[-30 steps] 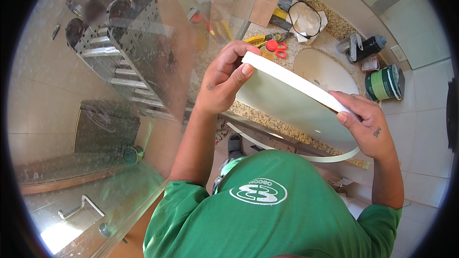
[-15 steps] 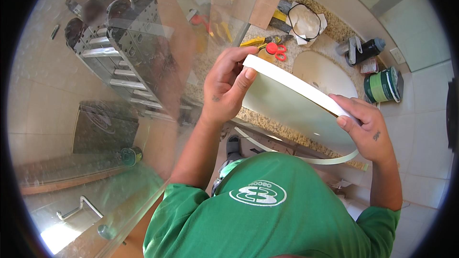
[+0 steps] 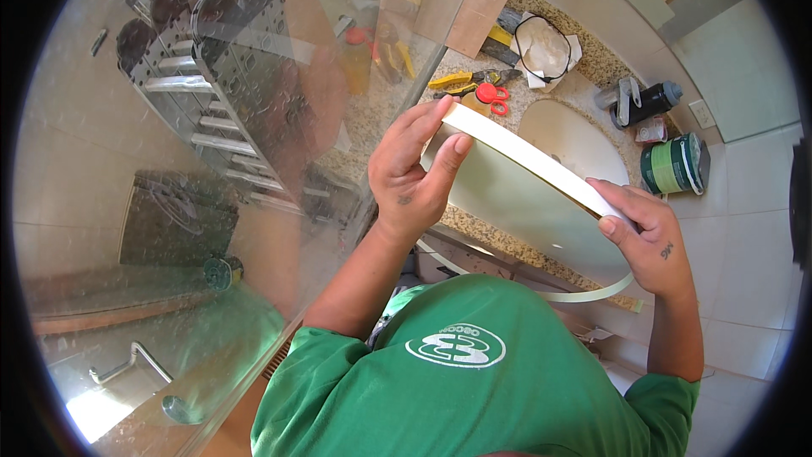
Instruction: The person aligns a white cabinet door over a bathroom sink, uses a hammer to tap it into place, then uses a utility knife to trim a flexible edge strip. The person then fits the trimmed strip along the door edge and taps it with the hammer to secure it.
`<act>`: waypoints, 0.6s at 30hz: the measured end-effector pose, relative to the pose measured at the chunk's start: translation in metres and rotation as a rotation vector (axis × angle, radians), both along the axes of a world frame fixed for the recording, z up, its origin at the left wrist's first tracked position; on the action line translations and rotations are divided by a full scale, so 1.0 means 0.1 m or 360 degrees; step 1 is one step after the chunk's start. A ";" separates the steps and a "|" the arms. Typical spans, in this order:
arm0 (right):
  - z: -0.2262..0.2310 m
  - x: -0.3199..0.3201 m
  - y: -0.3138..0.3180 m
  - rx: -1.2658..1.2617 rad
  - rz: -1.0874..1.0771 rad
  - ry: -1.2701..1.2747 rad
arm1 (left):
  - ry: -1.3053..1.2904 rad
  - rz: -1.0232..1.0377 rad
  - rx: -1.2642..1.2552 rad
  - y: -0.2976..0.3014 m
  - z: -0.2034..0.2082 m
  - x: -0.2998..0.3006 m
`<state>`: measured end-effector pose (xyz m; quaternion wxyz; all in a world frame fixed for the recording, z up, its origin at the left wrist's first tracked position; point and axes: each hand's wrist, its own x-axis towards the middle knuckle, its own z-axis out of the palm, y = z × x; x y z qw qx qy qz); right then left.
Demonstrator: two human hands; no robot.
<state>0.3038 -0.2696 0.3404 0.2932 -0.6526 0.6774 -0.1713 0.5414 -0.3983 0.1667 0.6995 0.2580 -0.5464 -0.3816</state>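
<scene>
Our left hand [image 3: 410,169] was partly closed at the near end of a white strip [image 3: 524,148], its fingers bent behind and its thumb in front, just under the strip's edge. Our right hand [image 3: 647,241] was closed further along the same strip, thumb on the near side and fingers over the far side. The strip was stretched in a shallow curve between our hands, above the bench [image 3: 469,224], sloping down toward the right. Just below it we had a pale panel [image 3: 516,199] with a smooth face; we could not tell how far the two were joined. From beneath our right hand a narrow pale band [image 3: 575,295] curved down and away to the left, partly hidden by our green shirt [image 3: 381,398].

Beyond the panel, we saw an oval basin [image 3: 567,123] set in the speckled bench. Near our left hand lay yellow-handled pliers [image 3: 451,80] and red scissors [image 3: 500,107], with a red-capped bottle [image 3: 485,93] beside them. Further back was a white bundle [image 3: 541,44] with a black cord around it. To the right stood a black bottle [image 3: 653,106] and a green tub [image 3: 668,165]. On our left, through glass, we saw a folded ladder [image 3: 241,145].
</scene>
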 end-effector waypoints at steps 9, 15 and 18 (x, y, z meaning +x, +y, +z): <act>-0.01 -0.01 0.00 -0.0004 -0.0011 -0.0058 | -0.0251 0.0197 -0.0216 -0.03 0.06 0.06; -0.01 -0.01 0.01 0.0010 -0.0028 -0.0089 | -0.0376 0.0290 -0.0289 -0.03 0.08 0.08; -0.04 0.00 0.01 -0.0111 0.0012 -0.0107 | -0.0400 0.0313 -0.0327 -0.04 0.08 0.10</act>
